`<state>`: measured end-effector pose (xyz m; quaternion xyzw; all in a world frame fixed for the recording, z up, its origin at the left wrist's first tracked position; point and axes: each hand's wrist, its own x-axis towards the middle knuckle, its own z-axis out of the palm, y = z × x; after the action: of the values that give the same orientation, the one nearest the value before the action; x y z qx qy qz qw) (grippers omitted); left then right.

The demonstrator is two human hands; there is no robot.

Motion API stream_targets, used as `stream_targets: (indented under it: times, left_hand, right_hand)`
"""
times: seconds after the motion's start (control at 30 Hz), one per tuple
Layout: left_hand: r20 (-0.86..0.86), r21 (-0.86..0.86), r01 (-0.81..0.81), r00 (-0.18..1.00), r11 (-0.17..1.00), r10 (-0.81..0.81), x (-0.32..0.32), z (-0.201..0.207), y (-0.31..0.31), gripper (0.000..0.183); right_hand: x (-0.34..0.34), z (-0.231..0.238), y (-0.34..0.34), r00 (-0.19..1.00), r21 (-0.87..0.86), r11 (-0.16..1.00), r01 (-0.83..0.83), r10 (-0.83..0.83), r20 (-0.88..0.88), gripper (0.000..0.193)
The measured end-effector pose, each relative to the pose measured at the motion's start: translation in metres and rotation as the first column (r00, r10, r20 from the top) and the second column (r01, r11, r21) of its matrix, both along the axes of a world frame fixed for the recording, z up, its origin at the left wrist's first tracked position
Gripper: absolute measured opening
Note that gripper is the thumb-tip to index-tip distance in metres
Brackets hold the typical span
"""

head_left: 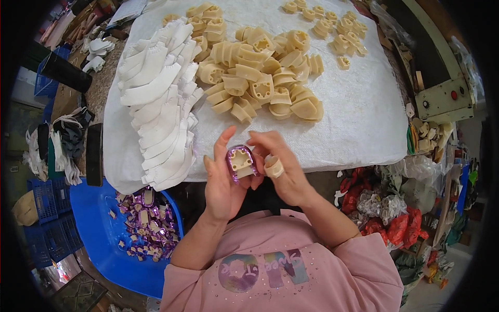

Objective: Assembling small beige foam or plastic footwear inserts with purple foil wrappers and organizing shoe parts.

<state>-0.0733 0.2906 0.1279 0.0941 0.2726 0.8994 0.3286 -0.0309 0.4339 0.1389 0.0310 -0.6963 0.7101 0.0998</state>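
Observation:
Between my hands, just off the near edge of the table, is a small U-shaped block (pixel 240 160), probably a shoe heel, with a shiny purple rim and a cream, socketed face turned up. My left hand (pixel 222 183) holds it from the left, index finger raised. From the right, my right hand (pixel 287 174) closes its fingers on the block's side. A cream wrap (pixel 274 167) circles one digit of my right hand. Beyond my hands lies a heap of cream plastic heel blocks (pixel 262 86). Left of that heap, white curved strips (pixel 163 112) lie in overlapping stacks.
A white sheet (pixel 358 125) covers the table. Smaller cream pieces (pixel 345 36) sit at the far right. Below left stands a blue tub (pixel 96 229) holding many purple-and-cream blocks (pixel 148 221). Red and clear plastic bags (pixel 397 226) lie at right, below a machine housing (pixel 444 101).

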Motion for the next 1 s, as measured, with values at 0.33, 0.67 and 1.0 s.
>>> stream_targets:
  times: [0.33, 0.67, 1.0]
  left_hand:
    - [-0.795, -0.402, -0.560, 0.606, 0.725, 0.027, 0.006, 0.008, 0.005, 0.080]
    - [-0.820, -0.523, -0.604, 0.549, 0.601, -0.162, -0.004, 0.027, -0.005, 0.045]
    - [-0.944, -0.330, -0.756, 0.280, 0.565, -0.177, -0.008, 0.022, 0.002, 0.050]
  right_hand:
    - [-0.007, 0.024, 0.011, 0.977, 0.342, 0.932, -0.122, 0.051, 0.208, 0.032]
    - [-0.018, -0.001, 0.038, 0.907, -0.346, 0.909, -0.233, 0.331, 0.259, 0.022]
    - [-0.012, 0.002, 0.024, 0.991, 0.114, 0.984, -0.134, 0.135, -0.002, 0.014]
